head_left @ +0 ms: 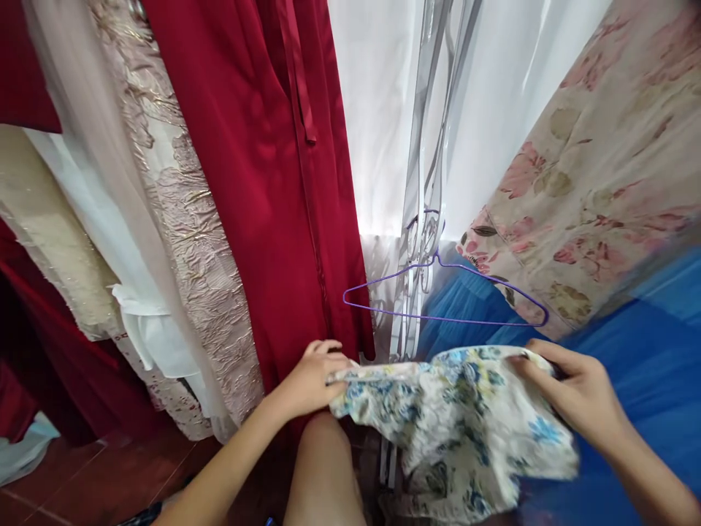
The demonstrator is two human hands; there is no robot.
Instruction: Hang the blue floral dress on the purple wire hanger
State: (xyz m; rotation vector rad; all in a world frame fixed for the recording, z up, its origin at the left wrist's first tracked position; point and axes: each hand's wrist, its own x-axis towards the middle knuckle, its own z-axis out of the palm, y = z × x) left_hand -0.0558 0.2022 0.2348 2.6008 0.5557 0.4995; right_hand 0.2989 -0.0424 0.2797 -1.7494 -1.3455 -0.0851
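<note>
A white garment with a blue and yellow floral print (465, 409) is stretched between my two hands, its upper edge roughly level. My left hand (318, 376) pinches its left end, in front of the red dress. At the other end, my right hand (575, 387) grips the top edge between thumb and fingers. The lower part of the garment hangs in folds, slightly blurred. Just above it, a bare purple hanger (443, 292) hangs by its hook among white ribbon-like straps (427, 146). Which kind of garment this is, I cannot tell.
A long red dress (263, 183) hangs at centre left, beside a pale embroidered dress (186, 197). White fabric (377, 109) hangs behind the straps. On the right are a pink floral dress (602, 190) and blue tulle (646, 365). Reddish floor tiles (109, 475) show below; my bare leg (326, 475) is in front.
</note>
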